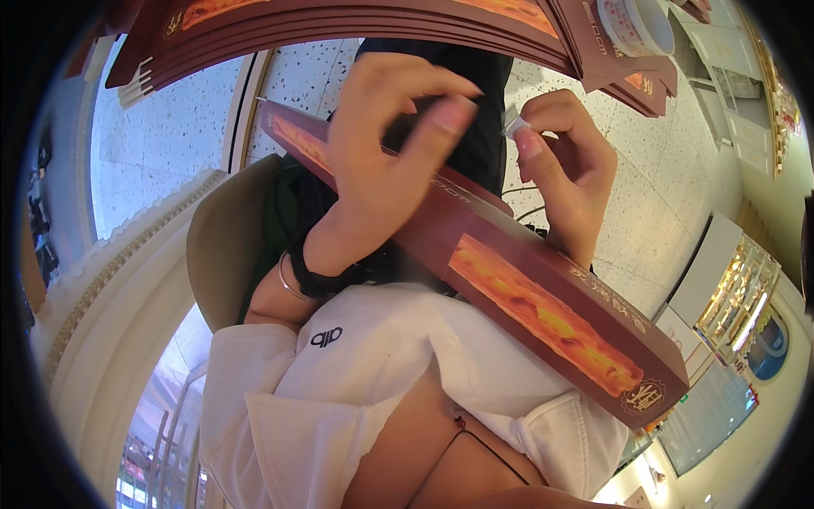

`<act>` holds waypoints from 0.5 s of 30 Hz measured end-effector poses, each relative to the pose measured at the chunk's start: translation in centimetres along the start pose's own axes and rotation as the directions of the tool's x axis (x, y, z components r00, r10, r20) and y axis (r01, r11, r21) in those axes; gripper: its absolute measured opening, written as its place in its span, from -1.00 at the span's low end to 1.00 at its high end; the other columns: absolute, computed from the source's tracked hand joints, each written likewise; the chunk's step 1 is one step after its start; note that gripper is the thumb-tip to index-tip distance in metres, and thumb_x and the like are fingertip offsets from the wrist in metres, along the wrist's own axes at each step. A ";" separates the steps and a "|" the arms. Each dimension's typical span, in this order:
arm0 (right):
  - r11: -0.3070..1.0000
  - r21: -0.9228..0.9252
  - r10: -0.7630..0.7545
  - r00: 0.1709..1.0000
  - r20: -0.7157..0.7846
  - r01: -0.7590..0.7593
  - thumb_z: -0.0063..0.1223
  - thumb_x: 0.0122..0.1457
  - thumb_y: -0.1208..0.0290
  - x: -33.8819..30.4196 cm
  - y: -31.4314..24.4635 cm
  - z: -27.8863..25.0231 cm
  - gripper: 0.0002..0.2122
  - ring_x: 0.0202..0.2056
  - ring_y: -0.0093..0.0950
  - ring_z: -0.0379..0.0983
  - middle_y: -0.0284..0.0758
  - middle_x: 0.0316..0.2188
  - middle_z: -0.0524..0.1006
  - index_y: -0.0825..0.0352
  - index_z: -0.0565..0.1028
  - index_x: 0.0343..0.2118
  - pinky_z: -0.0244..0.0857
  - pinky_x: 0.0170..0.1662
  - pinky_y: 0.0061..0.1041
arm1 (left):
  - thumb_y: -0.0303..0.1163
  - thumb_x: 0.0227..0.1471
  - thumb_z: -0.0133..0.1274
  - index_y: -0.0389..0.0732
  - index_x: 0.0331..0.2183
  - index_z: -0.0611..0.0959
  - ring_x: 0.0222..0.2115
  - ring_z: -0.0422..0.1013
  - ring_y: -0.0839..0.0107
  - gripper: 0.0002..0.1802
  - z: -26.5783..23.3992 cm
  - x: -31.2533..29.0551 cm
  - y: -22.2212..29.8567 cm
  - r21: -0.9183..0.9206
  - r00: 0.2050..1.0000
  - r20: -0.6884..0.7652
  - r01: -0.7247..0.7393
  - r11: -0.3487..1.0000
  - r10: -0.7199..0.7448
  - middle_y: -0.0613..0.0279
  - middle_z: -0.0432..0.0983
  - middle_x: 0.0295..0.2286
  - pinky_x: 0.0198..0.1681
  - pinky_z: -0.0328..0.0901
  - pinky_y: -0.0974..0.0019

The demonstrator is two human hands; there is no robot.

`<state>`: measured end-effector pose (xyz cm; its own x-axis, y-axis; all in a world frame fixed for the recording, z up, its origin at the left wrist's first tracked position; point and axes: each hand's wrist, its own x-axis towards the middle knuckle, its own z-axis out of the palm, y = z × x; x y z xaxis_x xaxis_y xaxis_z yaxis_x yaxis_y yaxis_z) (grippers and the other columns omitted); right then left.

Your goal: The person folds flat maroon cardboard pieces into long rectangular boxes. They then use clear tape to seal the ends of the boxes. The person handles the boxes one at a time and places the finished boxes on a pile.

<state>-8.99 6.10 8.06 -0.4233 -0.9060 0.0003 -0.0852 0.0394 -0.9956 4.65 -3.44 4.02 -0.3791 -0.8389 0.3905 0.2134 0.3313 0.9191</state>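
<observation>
A long dark red cardboard box [585,297] with a picture of orange-brown baked food lies slantwise across my lap, its near end at the lower right. My left hand [381,153] is raised over the box's far half, hiding part of it. Its fingers are curled, with thumb and index tips close together; motion blurs them, and anything between them is too small to make out. Beyond the box's right side, my right hand [566,161] pinches a small white piece [514,124] between thumb and finger. That piece looks thin, like paper or tape.
Flat dark red cartons [356,38] lie stacked along the far edge, printed like the box. On their right end rests a white ring-shaped roll [638,27] with red marks. A rounded brown seat [222,242] shows at left, and speckled floor [653,161] at right.
</observation>
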 end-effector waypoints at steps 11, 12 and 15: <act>0.982 -0.144 -0.127 0.992 -0.004 0.125 0.16 0.00 0.63 0.0 0.2 0.5 -0.95 -0.49 -0.62 0.41 -0.31 -0.42 0.47 0.42 0.53 -0.44 0.26 -0.46 -0.72 | -0.47 -0.23 0.28 -0.11 -0.40 0.74 -0.48 0.25 0.48 -0.81 -0.1 0.0 0.8 0.259 0.988 0.137 -0.109 0.960 0.076 0.39 0.47 -0.46 -0.45 0.18 0.47; 0.981 -0.145 -0.131 0.991 -0.002 0.129 0.16 0.00 0.63 0.0 0.2 0.6 -0.95 -0.49 -0.62 0.41 -0.31 -0.42 0.47 0.42 0.53 -0.44 0.27 -0.46 -0.72 | -0.47 -0.22 0.28 -0.11 -0.41 0.74 -0.48 0.25 0.48 -0.82 0.0 -0.1 0.8 0.257 0.989 0.131 -0.100 0.961 0.067 0.39 0.47 -0.46 -0.45 0.18 0.48; 0.979 -0.148 -0.139 0.990 0.001 0.138 0.16 0.01 0.63 -0.1 0.2 0.5 -0.95 -0.48 -0.62 0.42 -0.31 -0.42 0.47 0.42 0.52 -0.44 0.27 -0.46 -0.71 | -0.48 -0.21 0.27 -0.11 -0.41 0.74 -0.49 0.25 0.48 -0.82 0.0 -0.3 0.9 0.222 0.994 0.105 -0.062 0.973 0.040 0.38 0.47 -0.46 -0.46 0.18 0.47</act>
<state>-8.49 5.93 7.77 -0.4068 -0.9029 0.1391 -0.2754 -0.0240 -0.9610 4.89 -2.91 4.70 -0.4628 -0.7751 0.4302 0.0317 0.4705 0.8818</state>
